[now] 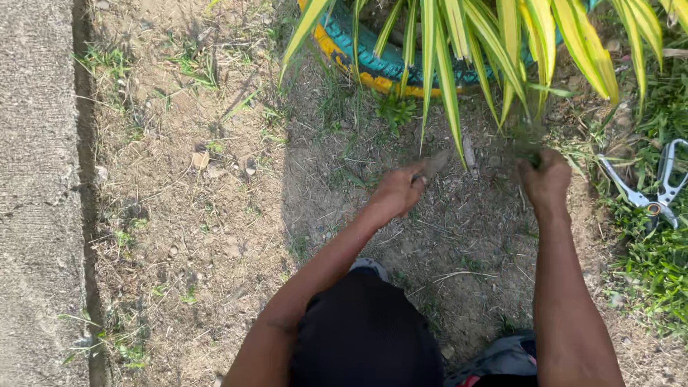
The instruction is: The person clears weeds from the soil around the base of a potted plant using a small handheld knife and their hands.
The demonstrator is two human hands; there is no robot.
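R hand (pixel 546 178) is fisted tight on a tuft of weeds (pixel 529 137) right at the base of the striped plant (pixel 502 43), just in front of the painted tyre planter (pixel 373 68). L hand (pixel 398 190) is closed around a small hand tool (pixel 436 165). Blade looks dull and earth-coloured, prob a trowel or knife, can't tell which. Its tip points toward the plant, low over the dirt (pixel 236 215), well left of the tuft.

To do this bit well, imo: keep the R grip low, near the roots, not up on the blades, else they snap and roots stay in. Pull steady, not jerky. Bring the tool tip in beside the tuft at ground lvl and loosen the soil there. Keep the edge angled away from R knuckles and away from the plant's long leaves hanging over both hands.

Ground is dry, crumbly, w/ sparse grass. Shears (pixel 656 188) w/ pale handles lie on the grass patch (pixel 656 265) to my right, near but not touching R hand. Concrete kerb (pixel 36 201) runs along the far left, well apart. My knees are at frame bottom, so I'm crouched close.
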